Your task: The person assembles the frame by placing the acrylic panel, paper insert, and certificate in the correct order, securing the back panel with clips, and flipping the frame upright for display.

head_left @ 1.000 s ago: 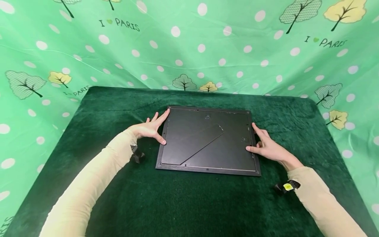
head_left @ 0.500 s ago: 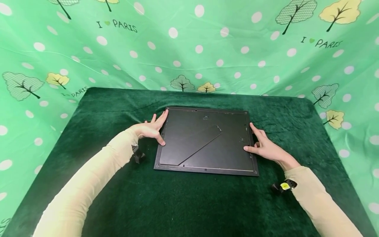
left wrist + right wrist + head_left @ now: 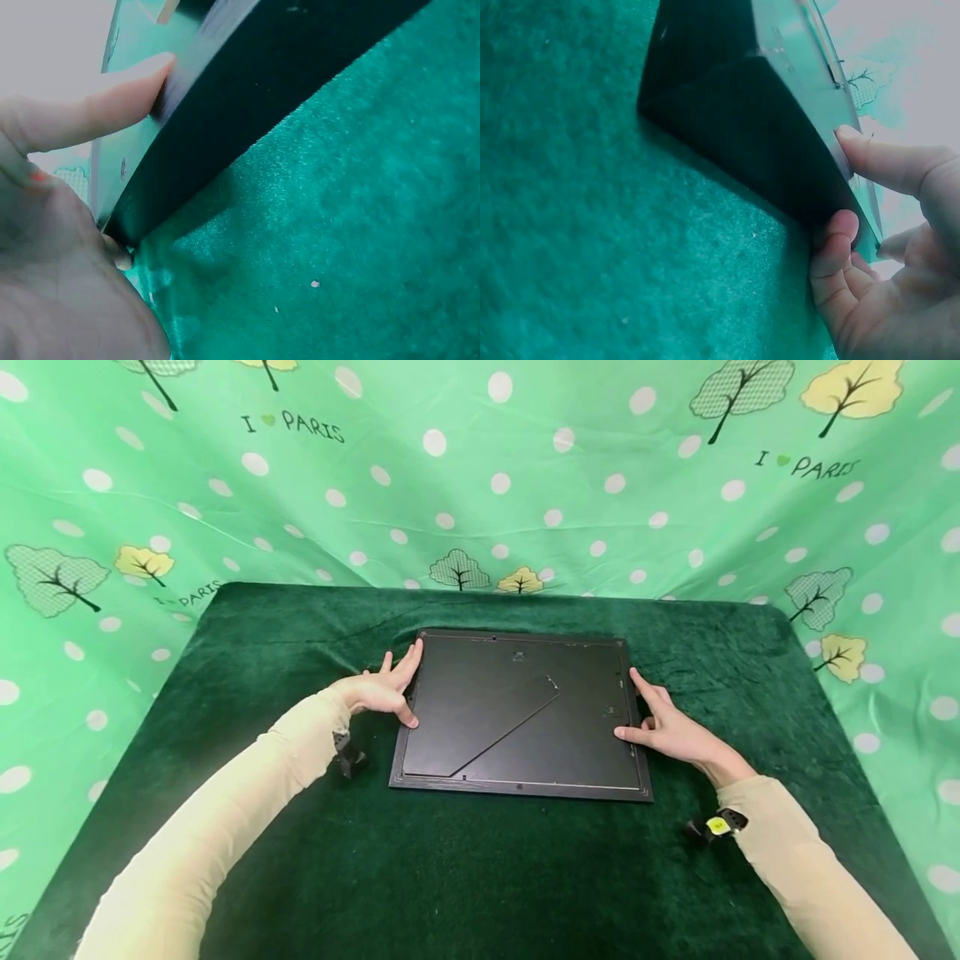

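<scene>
A black picture frame lies face down on the dark green cloth, its back panel up and its stand leg folded flat. My left hand is at the frame's left side. Its thumb rests on the border, while the spread, straight fingers reach the far left corner. At the right side, my right hand holds the edge. In the right wrist view, the thumb lies over the back and curled fingers press against the side wall. The frame's front face is hidden.
Dark green plush cloth covers the table around the frame. A light green curtain with dots and trees hangs behind and beside the table. Black wrist-camera mounts sit below both wrists.
The head view has shifted slightly. Relative to the cloth, the picture frame and both hands show no clear movement.
</scene>
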`<state>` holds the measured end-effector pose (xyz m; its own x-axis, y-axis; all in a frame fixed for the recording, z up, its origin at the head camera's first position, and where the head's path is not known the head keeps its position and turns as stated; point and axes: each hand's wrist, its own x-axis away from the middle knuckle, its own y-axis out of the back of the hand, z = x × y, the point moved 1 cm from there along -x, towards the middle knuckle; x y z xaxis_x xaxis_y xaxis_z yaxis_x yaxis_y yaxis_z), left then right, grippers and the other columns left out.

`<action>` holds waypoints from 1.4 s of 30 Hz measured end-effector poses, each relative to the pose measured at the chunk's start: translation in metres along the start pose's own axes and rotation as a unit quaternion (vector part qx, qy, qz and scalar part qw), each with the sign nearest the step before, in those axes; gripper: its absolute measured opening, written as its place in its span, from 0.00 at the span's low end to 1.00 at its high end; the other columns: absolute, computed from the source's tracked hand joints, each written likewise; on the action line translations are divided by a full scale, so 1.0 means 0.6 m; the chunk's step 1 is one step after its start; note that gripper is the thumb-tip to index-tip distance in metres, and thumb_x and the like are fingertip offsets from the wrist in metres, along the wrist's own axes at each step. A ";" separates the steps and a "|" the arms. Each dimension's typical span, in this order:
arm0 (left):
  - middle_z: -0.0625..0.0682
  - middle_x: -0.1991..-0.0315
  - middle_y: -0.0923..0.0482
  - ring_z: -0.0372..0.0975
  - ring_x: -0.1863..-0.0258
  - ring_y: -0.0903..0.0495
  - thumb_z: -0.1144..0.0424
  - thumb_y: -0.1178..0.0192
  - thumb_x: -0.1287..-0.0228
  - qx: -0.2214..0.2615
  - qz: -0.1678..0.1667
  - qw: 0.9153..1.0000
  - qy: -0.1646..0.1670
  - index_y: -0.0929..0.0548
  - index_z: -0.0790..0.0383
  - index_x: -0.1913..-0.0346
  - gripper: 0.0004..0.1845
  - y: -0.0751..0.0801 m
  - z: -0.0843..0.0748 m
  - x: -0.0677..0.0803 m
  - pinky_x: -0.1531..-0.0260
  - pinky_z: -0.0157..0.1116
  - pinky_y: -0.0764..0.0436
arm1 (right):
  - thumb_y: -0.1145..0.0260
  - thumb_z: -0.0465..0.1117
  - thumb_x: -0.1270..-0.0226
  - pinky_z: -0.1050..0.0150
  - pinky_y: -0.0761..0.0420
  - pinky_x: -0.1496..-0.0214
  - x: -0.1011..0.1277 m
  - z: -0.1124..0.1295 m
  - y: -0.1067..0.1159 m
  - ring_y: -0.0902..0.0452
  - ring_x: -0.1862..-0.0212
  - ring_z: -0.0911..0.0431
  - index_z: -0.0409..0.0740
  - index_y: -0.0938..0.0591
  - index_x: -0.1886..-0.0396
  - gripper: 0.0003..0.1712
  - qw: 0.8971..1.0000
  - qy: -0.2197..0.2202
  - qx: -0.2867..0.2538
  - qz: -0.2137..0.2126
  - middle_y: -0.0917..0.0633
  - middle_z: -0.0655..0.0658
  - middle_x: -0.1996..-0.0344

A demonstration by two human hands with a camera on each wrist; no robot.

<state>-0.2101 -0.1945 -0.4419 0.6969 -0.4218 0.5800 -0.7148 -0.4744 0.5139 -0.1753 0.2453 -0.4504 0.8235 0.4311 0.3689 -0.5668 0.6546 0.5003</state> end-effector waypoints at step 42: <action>0.52 0.23 0.62 0.54 0.26 0.70 0.35 0.45 0.37 -0.294 -0.145 0.929 -0.172 0.55 0.50 0.22 0.49 -0.002 -0.063 -0.081 0.40 0.65 0.73 | 0.36 0.47 0.31 0.62 0.26 0.68 -0.004 -0.011 0.005 0.30 0.76 0.51 0.49 0.72 0.24 0.58 1.000 0.003 -0.003 0.014 0.59 0.28 0.32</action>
<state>-0.2453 -0.1443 -0.4464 0.7706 -0.6117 0.1786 -0.3320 -0.1462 0.9319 -0.1786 0.2504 -0.4546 0.8072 0.4537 0.3777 -0.5898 0.6457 0.4850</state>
